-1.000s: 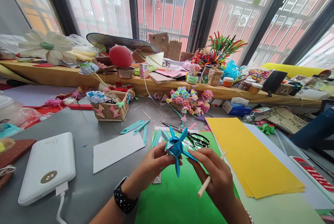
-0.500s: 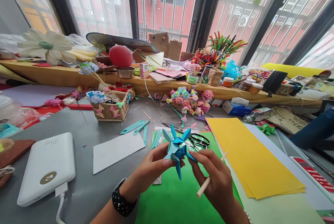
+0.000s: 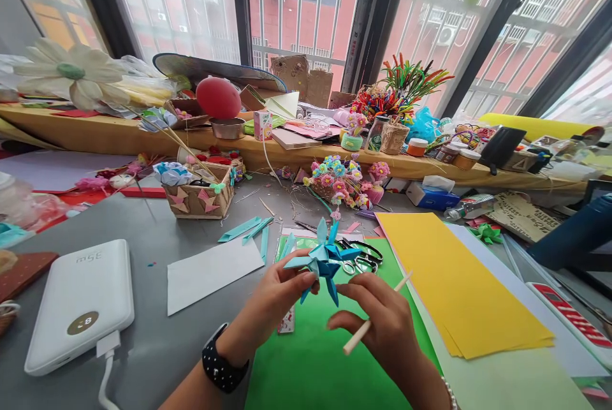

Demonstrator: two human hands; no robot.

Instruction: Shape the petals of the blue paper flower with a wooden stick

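Observation:
Between the fingers of my left hand [image 3: 282,292] is a blue folded-paper flower [image 3: 325,262] with pointed petals, light blue on one side and darker on the other. My right hand [image 3: 377,314] is just right of it, thumb and index finger apart near a lower petal; whether a fingertip touches the paper I cannot tell. A thin wooden stick [image 3: 358,337] lies across that hand, held by its curled fingers. Below both hands spreads a green sheet [image 3: 301,372]. Black-handled scissors [image 3: 368,254] lie behind the flower, partly hidden by it.
Folded blue paper strips [image 3: 246,229] and a white card [image 3: 215,275] lie to the left, beyond a white power bank [image 3: 83,308] with a cable. Yellow sheets [image 3: 459,289] cover the right side. A cardboard basket [image 3: 201,199] and crocheted flowers [image 3: 337,180] stand behind.
The paper flower has turned in my left hand, so its petals point differently. My right thumb and index finger have come away from the petal and spread apart, with the stick still held.

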